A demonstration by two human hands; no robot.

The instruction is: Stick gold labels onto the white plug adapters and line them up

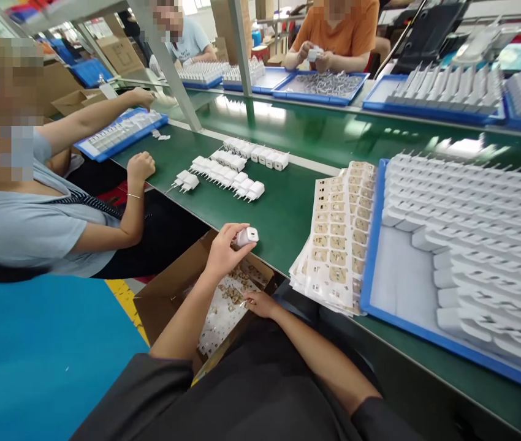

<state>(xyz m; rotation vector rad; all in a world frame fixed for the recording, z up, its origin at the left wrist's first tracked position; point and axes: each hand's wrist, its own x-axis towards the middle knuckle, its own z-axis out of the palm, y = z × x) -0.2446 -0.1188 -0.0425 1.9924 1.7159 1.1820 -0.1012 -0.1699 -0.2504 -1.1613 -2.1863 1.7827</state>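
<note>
Green surface stretches away past the cardboard box, with co-workers seated along its far side. Just above the box's far edge, the person's left hand grips a white charger, port end showing. Over the box's right side, the right hand has its fingers drawn together; I can't tell whether they pinch anything. Beyond the box are rows of plugs; right of it, label sheets and a loaded blue tray.

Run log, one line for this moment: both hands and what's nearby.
left hand: holding white charger | right hand: at open carton, grip unclear | bench: patterned sheets beside blue tray
</note>
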